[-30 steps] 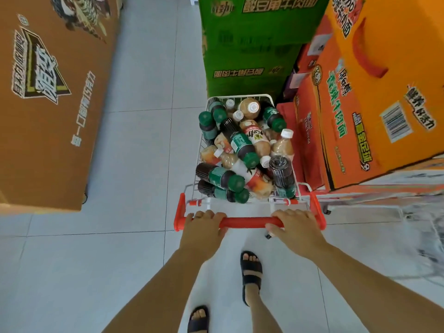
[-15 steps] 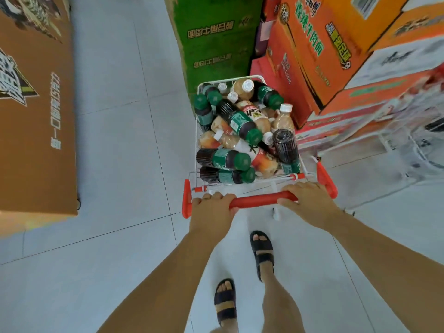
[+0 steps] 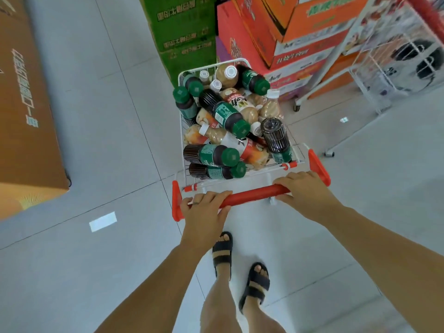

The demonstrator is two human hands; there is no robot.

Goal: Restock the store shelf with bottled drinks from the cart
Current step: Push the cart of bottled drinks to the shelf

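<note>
- A shop: a small wire cart heaped with bottled drinks.
- Stacked printed cartons on a tiled floor.
- A white wire display rack.

Cart basket: thin white-coated metal wire, smooth. Handle bar and end brackets: red plastic, glossy. Dark bottles: clear glossy plastic, green printed film labels, green plastic caps. Tan bottles: same glossy plastic, white plastic caps. Brown carton: matt printed cardboard. Green cartons: matt cardboard. Orange cartons: cardboard, print slightly shinier. Floor: pale tiles, smooth, low sheen, thin grout lines. Sandals: black, matt, probably rubber or foam. Wire rack at right: white-coated metal, too blurred for more.
</note>
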